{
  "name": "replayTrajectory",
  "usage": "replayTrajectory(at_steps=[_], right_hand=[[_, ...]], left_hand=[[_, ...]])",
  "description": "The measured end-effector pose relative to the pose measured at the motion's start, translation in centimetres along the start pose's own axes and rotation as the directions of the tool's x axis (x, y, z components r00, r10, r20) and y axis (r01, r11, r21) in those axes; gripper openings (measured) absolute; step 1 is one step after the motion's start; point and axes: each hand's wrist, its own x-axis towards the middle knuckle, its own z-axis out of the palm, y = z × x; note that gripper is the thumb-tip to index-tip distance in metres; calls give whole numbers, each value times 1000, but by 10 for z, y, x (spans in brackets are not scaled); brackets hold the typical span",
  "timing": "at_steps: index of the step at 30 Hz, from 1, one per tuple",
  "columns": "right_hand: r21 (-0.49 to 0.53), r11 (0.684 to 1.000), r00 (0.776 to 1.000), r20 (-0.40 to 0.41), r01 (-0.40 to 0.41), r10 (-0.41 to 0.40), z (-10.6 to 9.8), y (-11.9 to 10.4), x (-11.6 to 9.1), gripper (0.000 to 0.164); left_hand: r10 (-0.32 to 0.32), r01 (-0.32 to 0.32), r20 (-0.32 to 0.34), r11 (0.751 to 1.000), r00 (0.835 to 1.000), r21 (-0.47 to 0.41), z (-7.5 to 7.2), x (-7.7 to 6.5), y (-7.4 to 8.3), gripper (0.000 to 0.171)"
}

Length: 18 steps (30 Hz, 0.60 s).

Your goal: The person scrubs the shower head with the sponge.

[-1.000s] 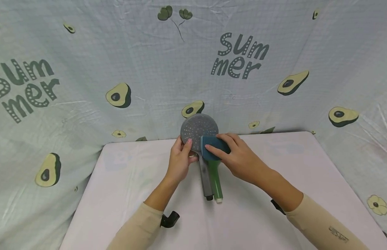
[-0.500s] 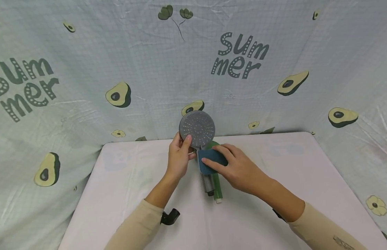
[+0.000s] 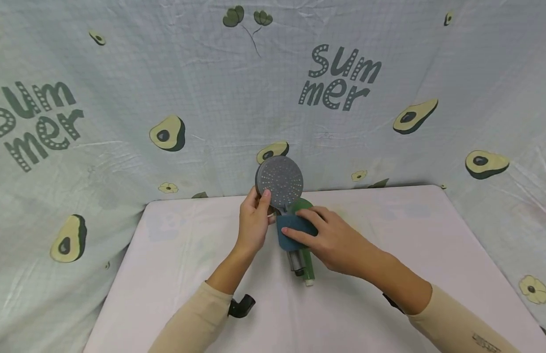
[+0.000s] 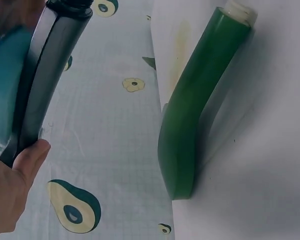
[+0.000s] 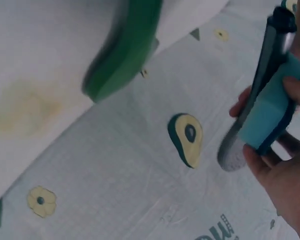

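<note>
A grey shower head [image 3: 280, 181] with a round, dotted face is held up by my left hand [image 3: 253, 223], which grips it at the lower left of the disc, thumb on the face. My right hand [image 3: 335, 240] pinches a blue sponge [image 3: 295, 233] and presses it against the shower head's handle [image 4: 52, 75]. In the right wrist view the sponge's lighter side [image 5: 270, 107] lies along that handle. Behind them a green shower head [image 4: 190, 115] lies on the table, partly hidden in the head view by the sponge and right hand.
A white-covered table [image 3: 176, 255] spreads under the arms. A patterned cloth [image 3: 220, 98] hangs behind its far edge. Black wrist-camera parts [image 3: 242, 306] stick out beside the left sleeve [image 3: 198, 314].
My right hand has slid the sponge from the edge of the shower head's disc down onto its handle. The grey shower head has risen slightly, and more of the green one's head shows.
</note>
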Motion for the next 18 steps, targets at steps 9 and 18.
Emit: replayTrajectory(at_steps=[9,18], right_hand=[[137,989,998,-20,59,-57,9,-15,-26,72],[208,964,975,-111,-168,194,12,6,-11,72]], left_hand=[[13,-16,-56,998,998,-58,-2,6,5,36],[25,-30,-41,991,999,-127,3,5,5,36]])
